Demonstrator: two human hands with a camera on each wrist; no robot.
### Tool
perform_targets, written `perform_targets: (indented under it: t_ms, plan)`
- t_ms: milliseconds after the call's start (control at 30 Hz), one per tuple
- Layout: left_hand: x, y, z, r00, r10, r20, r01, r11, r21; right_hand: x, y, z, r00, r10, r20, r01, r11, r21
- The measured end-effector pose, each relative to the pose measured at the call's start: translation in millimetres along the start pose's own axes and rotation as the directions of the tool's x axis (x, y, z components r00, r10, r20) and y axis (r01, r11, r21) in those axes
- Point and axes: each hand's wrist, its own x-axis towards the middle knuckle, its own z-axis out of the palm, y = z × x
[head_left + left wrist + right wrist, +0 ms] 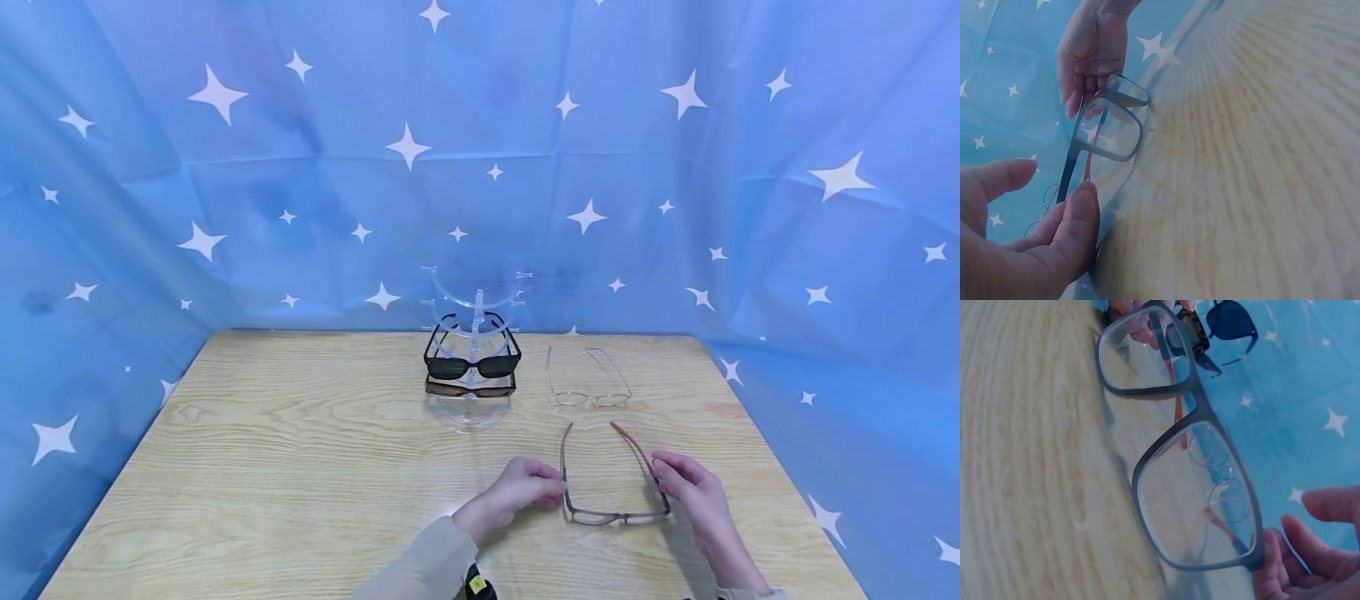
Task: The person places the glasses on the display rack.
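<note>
A pair of eyeglasses (pixel 621 518) with clear lenses, a dark grey front and brownish temple tips sits low over the table between both hands, temples unfolded and pointing away from me. My left hand (pixel 521 487) is at the left temple from outside, its fingertips right at it; in the left wrist view the thumb (pixel 1013 178) stands apart from the fingers. On the other side, my right hand (pixel 693 487) has its fingertips beside the right temple. The right wrist view shows the thumb (pixel 1332 503) spread away and the fingers (pixel 1272 565) close to the hinge.
Behind lies a thin wire-rimmed pair of glasses (pixel 592 400), temples unfolded. To its left, a clear display stand (pixel 478 312) carries black sunglasses (pixel 472 367) and, lower, a brown-tinted pair (pixel 470 390). The wooden table (pixel 285 467) ends at a blue starred curtain (pixel 480 100).
</note>
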Motion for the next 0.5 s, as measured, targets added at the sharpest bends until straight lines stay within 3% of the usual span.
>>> perform_targets:
  t_ms: [267, 500]
  plan:
    - [0.5, -1.1, 5.8, 1.000, -0.011, -0.023, 0.011, 1.000, -0.007, -0.2, 10.7, -2.6, 0.998, 0.036, -0.048, -0.042, 0.989, -0.139]
    - [-1.8, -0.4, 8.0, 0.999, -0.019, -0.025, 0.020, 1.000, 0.014, -2.3, 13.5, -3.4, 0.995, 0.090, -0.038, -0.095, 0.981, -0.170]
